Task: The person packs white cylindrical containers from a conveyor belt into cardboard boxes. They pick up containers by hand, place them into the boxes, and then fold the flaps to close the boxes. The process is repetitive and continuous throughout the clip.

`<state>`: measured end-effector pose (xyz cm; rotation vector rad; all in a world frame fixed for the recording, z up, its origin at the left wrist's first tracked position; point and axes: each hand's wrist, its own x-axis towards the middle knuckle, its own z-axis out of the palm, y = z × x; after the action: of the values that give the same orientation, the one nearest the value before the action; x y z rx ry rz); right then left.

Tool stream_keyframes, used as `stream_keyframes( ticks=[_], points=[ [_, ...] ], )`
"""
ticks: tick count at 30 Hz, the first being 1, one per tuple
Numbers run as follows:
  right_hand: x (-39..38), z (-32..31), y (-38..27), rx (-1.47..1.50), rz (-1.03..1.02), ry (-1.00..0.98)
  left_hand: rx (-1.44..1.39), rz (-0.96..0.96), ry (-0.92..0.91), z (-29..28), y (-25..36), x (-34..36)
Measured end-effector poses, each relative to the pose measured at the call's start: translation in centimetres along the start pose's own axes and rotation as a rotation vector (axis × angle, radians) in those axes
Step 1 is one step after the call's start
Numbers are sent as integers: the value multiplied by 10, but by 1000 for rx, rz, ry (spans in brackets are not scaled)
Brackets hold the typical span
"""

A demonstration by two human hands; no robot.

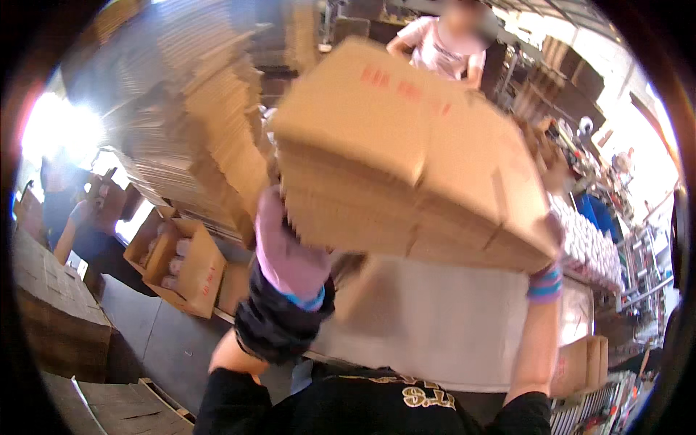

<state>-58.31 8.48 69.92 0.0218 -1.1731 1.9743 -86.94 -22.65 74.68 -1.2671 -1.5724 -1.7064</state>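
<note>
We log one tall stack of flattened cartons at left, its sheets too many to count; one pale table below, in front of the wearer; one thick bundle of flat cardboard, held up over the table and tilted, layers showing along its near side; on its top face we note three groups of red printing in one row, smeared by motion.

We count two other people: one co-worker in a pale pink top beyond the bundle, one figure in dark clothing at far left, partly lost in glare; one open carton on the floor, red printing on its outer side, several pale rounded items inside; one black shirt on the wearer, gold-and-white lettering across it.

Two hands: the left hand, gloved in pink, grips the bundle's left end; the right hand, blurred, grips its right end; we cannot tell how the fingers sit.
</note>
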Motion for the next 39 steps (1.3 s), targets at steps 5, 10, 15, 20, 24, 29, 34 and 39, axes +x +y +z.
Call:
stream_keyframes(
  ticks=[5,10,15,20,24,29,34,39],
  points=[
    [-112,20,85,-280,462,307,-645,-1092,103,-5,-24,-168],
    [-183,9,123,-394,487,273,-37,-1579,-402,-53,-43,-265],
    [-208,12,120,-420,495,364,168,-1293,-683,-50,-76,-181],
    [-205,11,141,-465,737,772,344,-919,-644,-28,-207,-181],
    [-179,-22,156,-220,862,750,665,-565,-1446,24,-202,-234],
    [-138,-49,132,-212,945,690,633,-533,-1372,22,-163,-269],
    [-174,-37,128,-274,967,579,641,-531,-1267,-24,-137,-289],
    [-224,-8,130,-216,878,631,598,-562,-1286,-31,-140,-287]
  ],
)
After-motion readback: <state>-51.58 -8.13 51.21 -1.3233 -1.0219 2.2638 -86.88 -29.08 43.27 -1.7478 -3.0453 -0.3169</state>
